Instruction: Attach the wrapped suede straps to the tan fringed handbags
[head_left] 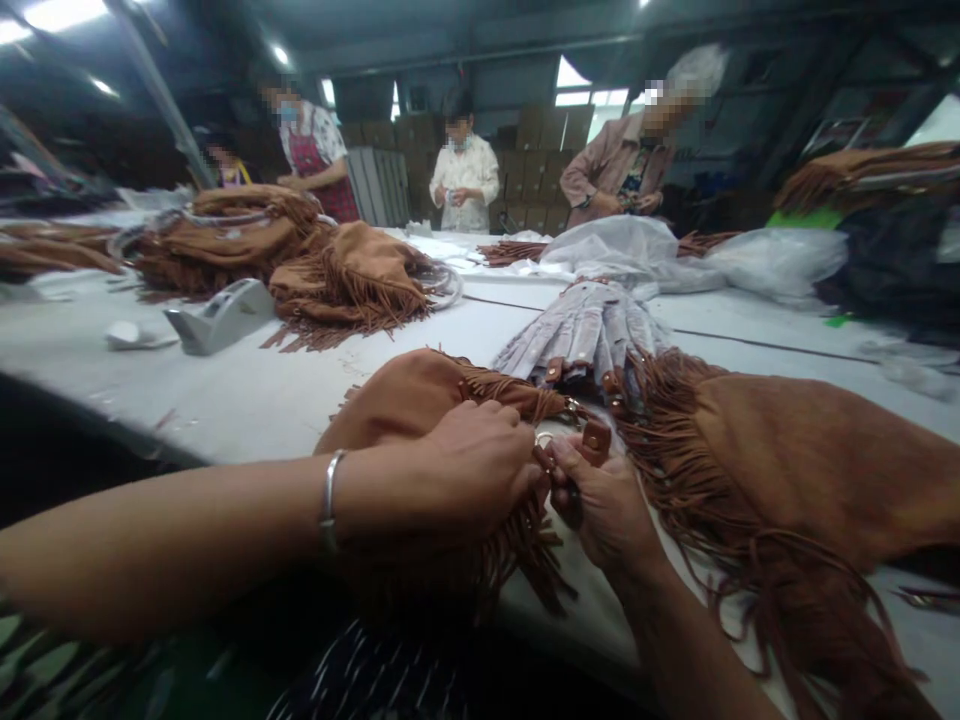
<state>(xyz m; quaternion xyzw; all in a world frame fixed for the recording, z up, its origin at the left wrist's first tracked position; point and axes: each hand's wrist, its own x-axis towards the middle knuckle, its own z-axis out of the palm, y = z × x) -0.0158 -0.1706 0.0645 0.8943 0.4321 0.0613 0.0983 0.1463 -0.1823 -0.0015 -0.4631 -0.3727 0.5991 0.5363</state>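
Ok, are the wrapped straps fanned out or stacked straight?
Fanned out: the wrapped straps spread from their far end towards brown leather tabs.

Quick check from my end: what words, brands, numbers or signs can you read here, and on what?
No readable text in view.
Brown leather tab in the right hand: no lettering I can make out.
Tape dispenser: none legible.
Stacked cartons at the back: too blurred to tell whether anything is printed.
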